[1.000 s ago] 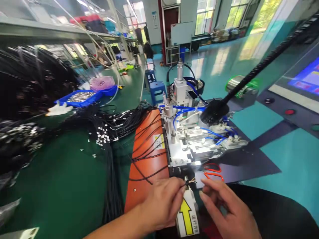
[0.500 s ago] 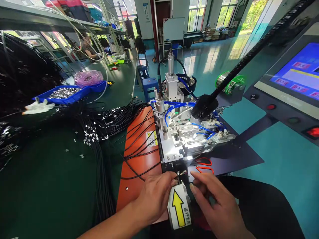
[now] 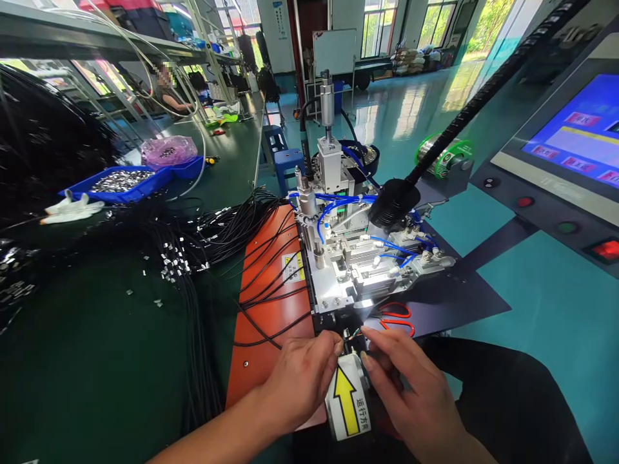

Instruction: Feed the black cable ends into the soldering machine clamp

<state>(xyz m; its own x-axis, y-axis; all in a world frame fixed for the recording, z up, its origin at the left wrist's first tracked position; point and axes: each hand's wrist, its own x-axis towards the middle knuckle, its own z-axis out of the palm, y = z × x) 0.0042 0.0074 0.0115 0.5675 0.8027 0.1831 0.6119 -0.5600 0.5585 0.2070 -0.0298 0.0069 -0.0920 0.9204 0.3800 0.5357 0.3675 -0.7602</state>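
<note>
My left hand [image 3: 307, 374] is closed in a pinch on a black cable, just above a metal unit with a yellow arrow label [image 3: 347, 403]. From its fingertips stick out the thin coloured wires [image 3: 355, 335] of the cable's end. My right hand [image 3: 411, 380] is at the right of these wires, thumb and index finger apart, the index fingertip close to the wire ends. Whether that fingertip touches them I cannot tell. In front of both hands stands a metal machine [image 3: 333, 277] with blue air tubes. Red-handled scissors [image 3: 396, 319] lie right behind my right hand.
Black cables cross an orange board [image 3: 265, 303] at the left. Bundled cables with metal connectors [image 3: 176, 261] lie on the green table. Farther back are a blue tray [image 3: 120, 183] of small metal parts and a white glove [image 3: 72, 209]. A lamp [image 3: 394, 203] overhangs the machine; a control screen [image 3: 575, 135] stands right.
My right hand has moved slightly left, bringing its index fingertip closer to the wire ends. My left hand keeps its pinch on the cable. The camera view has shifted a little.
</note>
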